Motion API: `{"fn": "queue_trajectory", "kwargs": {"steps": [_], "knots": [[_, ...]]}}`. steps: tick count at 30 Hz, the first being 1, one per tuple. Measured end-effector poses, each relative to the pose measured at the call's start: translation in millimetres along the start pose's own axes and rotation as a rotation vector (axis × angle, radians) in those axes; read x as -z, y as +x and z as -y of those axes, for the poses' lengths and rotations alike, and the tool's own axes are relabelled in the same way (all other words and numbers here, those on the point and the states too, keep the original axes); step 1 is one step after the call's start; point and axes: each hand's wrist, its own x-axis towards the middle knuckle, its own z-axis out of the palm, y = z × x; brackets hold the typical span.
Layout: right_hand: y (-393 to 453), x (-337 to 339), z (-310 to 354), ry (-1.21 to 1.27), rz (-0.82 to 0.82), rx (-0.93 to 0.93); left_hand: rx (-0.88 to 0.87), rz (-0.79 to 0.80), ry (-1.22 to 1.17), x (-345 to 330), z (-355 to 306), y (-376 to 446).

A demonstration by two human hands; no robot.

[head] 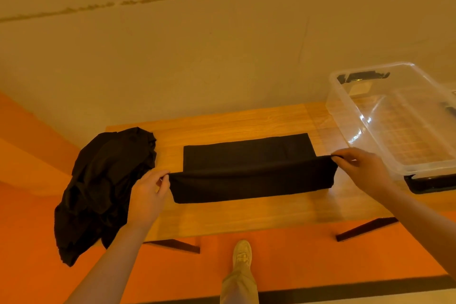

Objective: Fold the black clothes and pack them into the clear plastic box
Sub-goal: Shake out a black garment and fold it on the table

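A black garment (pixel 249 168) lies across the middle of the wooden table (pixel 246 215), folded into a long strip. Its near edge is lifted off the table. My left hand (pixel 148 197) pinches the left end of that raised edge. My right hand (pixel 362 170) pinches the right end. A crumpled pile of black clothes (pixel 103 187) sits on the table's left end and hangs over its edge. The clear plastic box (pixel 394 116) stands open on the right end of the table, with nothing black inside it.
A beige wall rises right behind the table. The floor below is orange. My shoe (pixel 243 254) and trouser leg show under the table's near edge, between its dark legs (pixel 365 228). The box has black clips at its ends.
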Motion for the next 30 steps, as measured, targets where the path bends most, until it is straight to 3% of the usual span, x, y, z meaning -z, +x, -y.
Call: {"fn": "queue_trajectory", "kwargs": {"steps": [11, 20, 25, 30], "knots": [[105, -14, 46, -0.053, -0.041, -0.139, 0.209, 0.039, -0.121, -17, 2, 124], [139, -38, 69, -0.055, -0.080, -0.280, 0.368, 0.107, -0.201, -32, 13, 176], [132, -47, 90, 0.082, -0.076, -0.340, 0.416, 0.181, -0.255, -35, 0, 182], [100, -66, 139, 0.259, 0.027, -0.363, 0.422, 0.301, -0.365, -27, -41, 167]]}}
